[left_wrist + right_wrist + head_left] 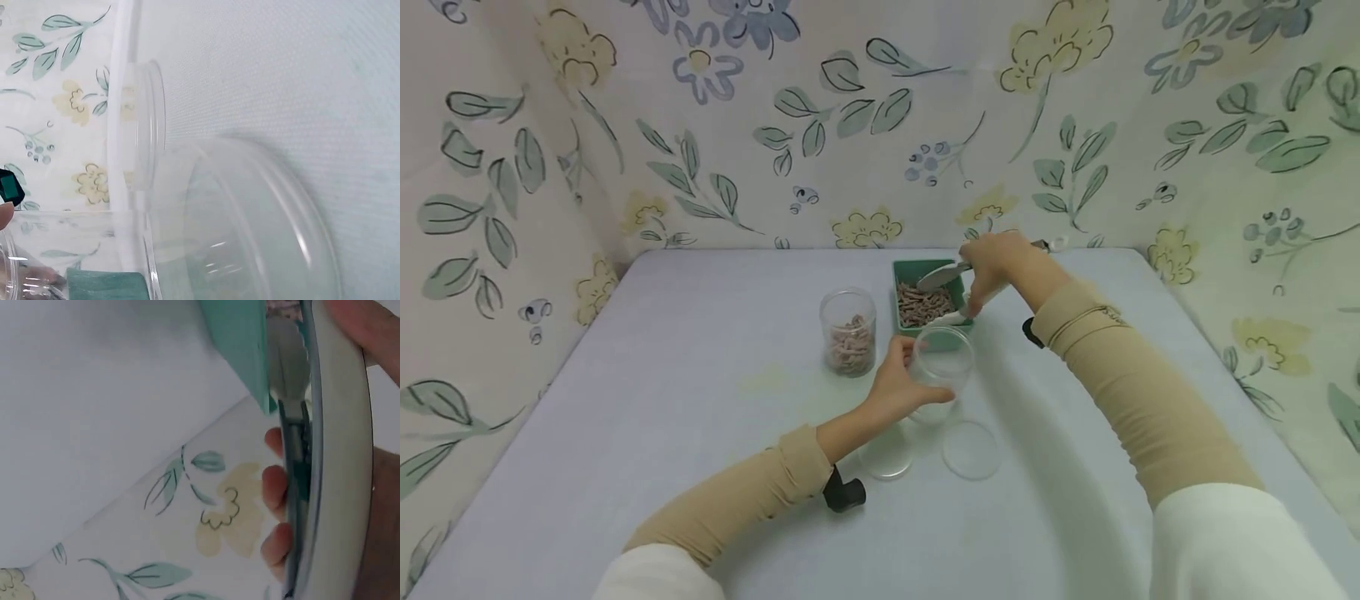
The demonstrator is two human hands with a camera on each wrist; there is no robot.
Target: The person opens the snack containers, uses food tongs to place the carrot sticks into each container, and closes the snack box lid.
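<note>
Gripping clear jar (pixel 943 367) with left hand (pixel 897 386), tongs (pixel 340 456) with right hand (pixel 997 262). Jar likely light, stiff, slippery (plastic, presumably); best hold round sidewall. Tongs: squeeze mid-arms.

The counter (pixel 700 333) is showing a pale, bluish-white top with a fine weave. Near its far edge, a green bin (pixel 913 268) is sitting with brown bits (pixel 921 308) inside. Just beside it, on the left, a clear jar (pixel 842 312) is standing upright, also holding brown bits. Nearer, two clear lids (pixel 972 450) are lying flat, side by side. Between bin and lids, a second jar (pixel 943 354) is showing; whether its base is touching the counter is unclear.
</note>
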